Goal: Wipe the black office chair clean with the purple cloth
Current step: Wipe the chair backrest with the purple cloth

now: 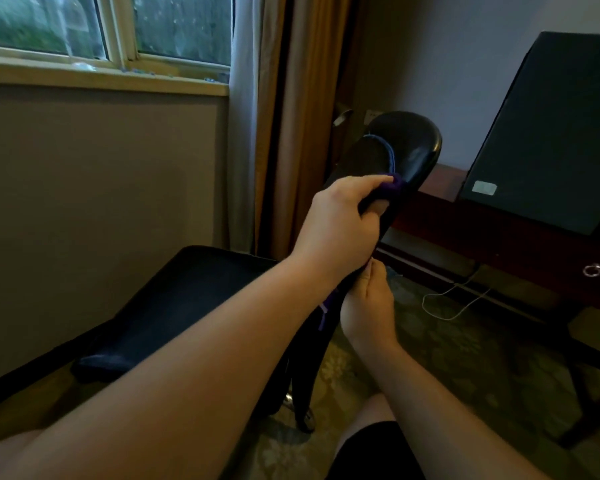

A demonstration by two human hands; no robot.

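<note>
The black office chair stands in front of me, its seat low at the left and its glossy padded armrest rising up to the right. My left hand is closed around the purple cloth and presses it on the armrest's near part. More purple cloth hangs down along the armrest's support. My right hand grips that support just below my left hand.
A dark wooden desk with a ring pull and a black panel on top stands at the right. Curtains hang behind the chair beside a window. A white cable lies on the patterned carpet.
</note>
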